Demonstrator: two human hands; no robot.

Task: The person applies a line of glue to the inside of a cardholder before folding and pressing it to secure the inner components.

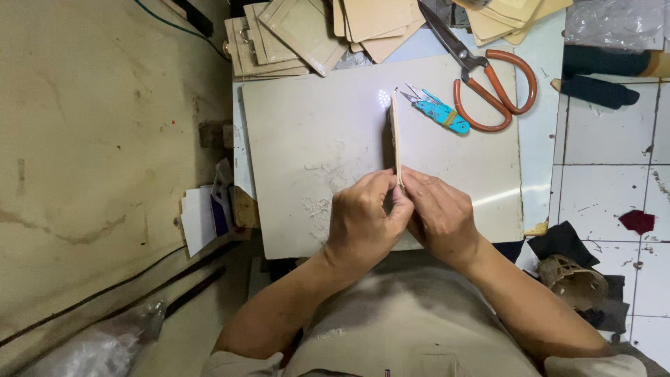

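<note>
Head camera looked straight down on a pale work board (314,146) laid over a small table. Both hands met at the near middle of the board, pinching one thin tan leather piece (396,132) that stood on its edge, so that only its narrow side showed as a slim upright strip running away from the person. The left hand (363,223) was closed on the near end of the strip, thumb and fingertips pressed against its left face. The right hand (441,218) was closed on the same end from the other side, its fingers touching those of the left hand around the leather.

Just beyond the far tip of the strip, slightly to the right, lay a pair of small turquoise thread snips (438,110), apart from the leather. Farther right, large scissors with orange handles (488,80) rested across the board's far right corner, their blades pointing toward the far edge. Along the far edge sat stacks of cut tan leather pieces (279,38), some with stitched window frames, fanned over one another.

Dried whitish glue marks (321,202) spotted the board beside the left hand. To the left of the table stood a stained beige surface (105,139), with a few white and blue paper scraps (206,213) wedged beside the board. To the right, a white tiled floor (607,174) held dark scraps, a small dark red scrap (636,221), and a little woven basket (574,281) near the right forearm.
</note>
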